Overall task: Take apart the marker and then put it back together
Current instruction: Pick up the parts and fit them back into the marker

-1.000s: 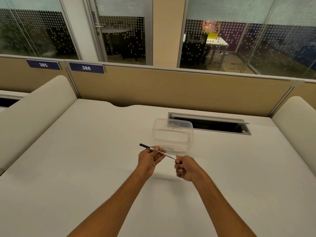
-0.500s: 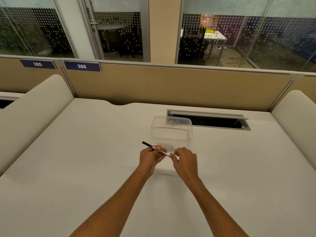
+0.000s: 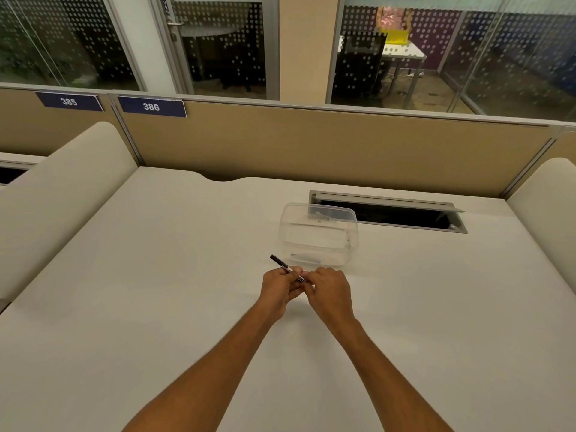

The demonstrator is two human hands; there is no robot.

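Observation:
A thin marker (image 3: 282, 264) with a black end and a white barrel is held above the white desk (image 3: 156, 291), its black end pointing up and left. My left hand (image 3: 279, 286) grips the barrel near its middle. My right hand (image 3: 328, 286) is closed over the marker's right end, which is hidden under the fingers. The two hands touch each other.
A clear plastic container (image 3: 319, 233) stands on the desk just behind my hands. Behind it is an open cable slot (image 3: 389, 213) in the desk. A tan partition (image 3: 311, 145) closes the back, and padded dividers (image 3: 62, 188) flank both sides.
My right hand has moved left along the marker until it meets the left hand, covering the barrel's right part. The view has shifted slightly.

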